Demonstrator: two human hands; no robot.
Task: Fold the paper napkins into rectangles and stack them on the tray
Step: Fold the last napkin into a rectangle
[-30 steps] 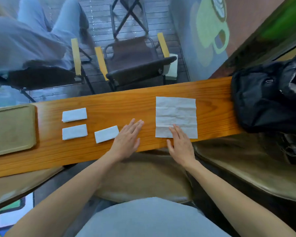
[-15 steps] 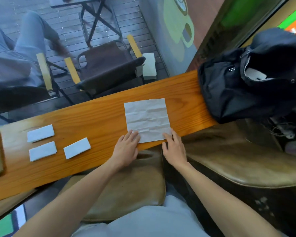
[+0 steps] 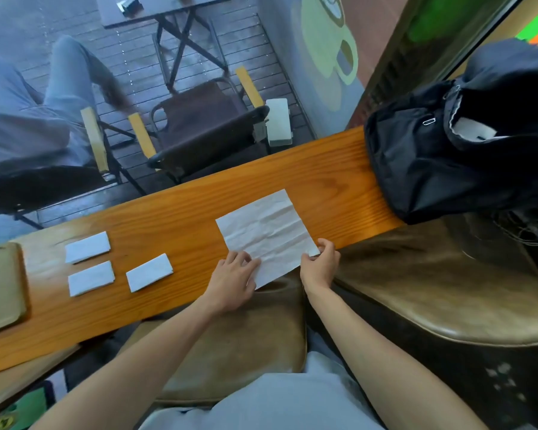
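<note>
A creased white square paper napkin (image 3: pixel 266 235) lies unfolded on the long orange-brown wooden surface (image 3: pixel 180 218), its near edge reaching just past the surface's near rim. Both hands work that near edge. The left hand (image 3: pixel 235 282) sits at the napkin's near left corner, its fingers curled and its grip pinching the paper there. The right hand (image 3: pixel 320 265) is at the napkin's near right corner, thumb and fingertips closed on the corner, which is held between them. The rest of the napkin stretches away from the hands toward the far side of the surface, flat apart from its old fold lines.

Left of the napkin, well apart from it, three small white folded paper rectangles rest on the surface: the nearest one (image 3: pixel 149 272), then one further left (image 3: pixel 91 278), and a third (image 3: pixel 87 247) just beyond that one. Further left of the napkin still, at the frame's edge, lies a flat olive-tan tray with rounded corners (image 3: pixel 0 287); none of the folded rectangles touches it.

Right of the napkin, a black fabric backpack (image 3: pixel 448 150) sits on the surface's end. Beyond the napkin, past the surface, stands a dark folding chair with yellow armrests (image 3: pixel 205 125).
</note>
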